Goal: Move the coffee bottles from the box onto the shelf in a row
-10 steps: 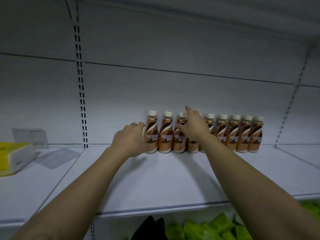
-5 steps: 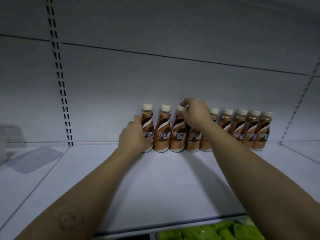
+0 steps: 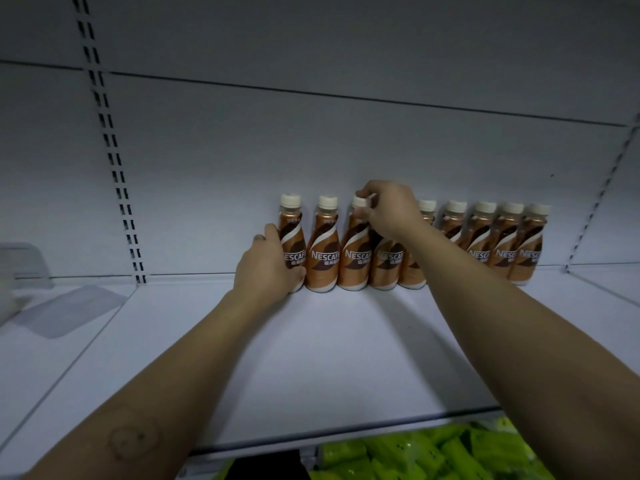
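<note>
Several brown coffee bottles with white caps stand in a row at the back of the white shelf (image 3: 329,358). My left hand (image 3: 266,268) wraps around the lower body of the leftmost bottle (image 3: 291,223). My right hand (image 3: 388,211) pinches the white cap of the third bottle (image 3: 355,261), which leans slightly to the right, and hides the top of the fourth bottle. The second bottle (image 3: 323,247) stands free between my hands. The bottles further right (image 3: 502,247) are upright and close together. No box is in view.
A slotted upright (image 3: 114,168) runs up the back wall at the left. A clear plastic holder (image 3: 20,268) and a flat sheet (image 3: 72,308) lie on the neighbouring left shelf. Green packets (image 3: 450,455) fill the shelf below.
My right hand moved from the fourth bottle's top to a pinch on the third bottle's cap. My left hand stays on the leftmost bottle. My head moved closer.
</note>
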Motion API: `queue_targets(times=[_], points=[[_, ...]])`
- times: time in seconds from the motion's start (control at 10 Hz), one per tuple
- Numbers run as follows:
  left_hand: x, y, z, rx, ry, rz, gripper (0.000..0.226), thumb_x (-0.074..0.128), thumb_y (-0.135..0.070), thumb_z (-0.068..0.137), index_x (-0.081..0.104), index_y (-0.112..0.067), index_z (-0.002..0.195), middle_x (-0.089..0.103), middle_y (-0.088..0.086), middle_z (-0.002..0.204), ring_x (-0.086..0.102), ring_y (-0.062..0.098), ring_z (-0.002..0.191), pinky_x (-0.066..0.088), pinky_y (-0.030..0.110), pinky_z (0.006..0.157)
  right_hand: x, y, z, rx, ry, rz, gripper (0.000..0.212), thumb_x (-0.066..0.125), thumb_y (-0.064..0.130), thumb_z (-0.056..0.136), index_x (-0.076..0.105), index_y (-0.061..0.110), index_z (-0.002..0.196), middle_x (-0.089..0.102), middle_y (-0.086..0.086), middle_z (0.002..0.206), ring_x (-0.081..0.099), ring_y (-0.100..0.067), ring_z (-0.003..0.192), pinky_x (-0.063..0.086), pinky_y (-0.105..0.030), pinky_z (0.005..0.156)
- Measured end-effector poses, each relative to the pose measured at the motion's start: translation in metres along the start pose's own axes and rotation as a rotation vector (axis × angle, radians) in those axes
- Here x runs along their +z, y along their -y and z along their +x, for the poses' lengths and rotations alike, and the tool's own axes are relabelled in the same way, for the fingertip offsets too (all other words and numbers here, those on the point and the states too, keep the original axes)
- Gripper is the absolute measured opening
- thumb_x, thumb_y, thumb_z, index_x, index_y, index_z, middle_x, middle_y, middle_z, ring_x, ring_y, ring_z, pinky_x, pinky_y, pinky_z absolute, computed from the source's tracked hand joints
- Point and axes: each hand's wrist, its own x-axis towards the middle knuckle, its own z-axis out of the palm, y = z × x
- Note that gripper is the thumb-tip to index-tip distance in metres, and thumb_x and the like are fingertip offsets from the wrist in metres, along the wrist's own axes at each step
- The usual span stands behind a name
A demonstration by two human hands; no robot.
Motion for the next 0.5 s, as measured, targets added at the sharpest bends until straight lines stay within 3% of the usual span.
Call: queue_targets(times=[0.1,0.2,0.3,0.4,0.5], points=[[-0.004,-0.004,-0.005,-0.016,0.057,0.037,0.071,0.08,-0.038,0.069,0.039,-0.015,0.123,0.055,0.01,0.116,0.058,0.03,0.102,0.05,0.046,0.087,-0.002,0.001,-0.008,0.003,0.027,0.007,0.049,0.068,0.026,0.086,0.053,0.021,0.133,0.061,-0.01,0.126,0.059,-0.024,0.11,0.051,-0.038,0.092],[-0.005,-0.009,-0.011,-0.018,0.04,0.1,0.072,0.078,-0.04,0.07,0.039,-0.013,0.124,0.053,0.01,0.116,0.057,0.031,0.102,0.05,0.046,0.085,-0.013,-0.002,-0.018,-0.007,-0.048,0.047,0.056,0.067,0.024,0.088,0.046,0.025,0.139,0.059,-0.009,0.129,0.059,-0.023,0.111,0.051,-0.038,0.093],[-0.006,-0.021,-0.02,0.024,-0.092,0.188,0.07,0.077,-0.04,0.072,0.038,-0.013,0.125,0.049,0.01,0.118,0.053,0.03,0.106,0.047,0.044,0.08,-0.033,-0.012,-0.029,-0.004,-0.126,0.043,0.048,0.066,0.028,0.088,0.052,0.026,0.134,0.062,-0.003,0.124,0.061,-0.017,0.102,0.052,-0.037,0.089],[-0.006,-0.039,-0.027,0.174,-0.184,0.18,0.064,0.073,-0.04,0.076,0.04,-0.015,0.125,0.053,0.009,0.118,0.054,0.029,0.104,0.047,0.041,0.075,-0.055,-0.022,-0.041,-0.017,-0.083,-0.015,0.051,0.063,0.033,0.089,0.048,0.028,0.137,0.058,-0.002,0.132,0.059,-0.017,0.109,0.051,-0.037,0.089],[-0.009,-0.056,-0.029,0.288,-0.114,0.168,0.058,0.068,-0.049,0.076,0.047,-0.02,0.122,0.059,0.004,0.115,0.057,0.026,0.101,0.046,0.038,0.075,-0.072,-0.028,-0.057,-0.061,-0.06,-0.067,0.058,0.064,0.04,0.088,0.043,0.029,0.141,0.05,-0.001,0.142,0.052,-0.02,0.121,0.045,-0.038,0.094]])
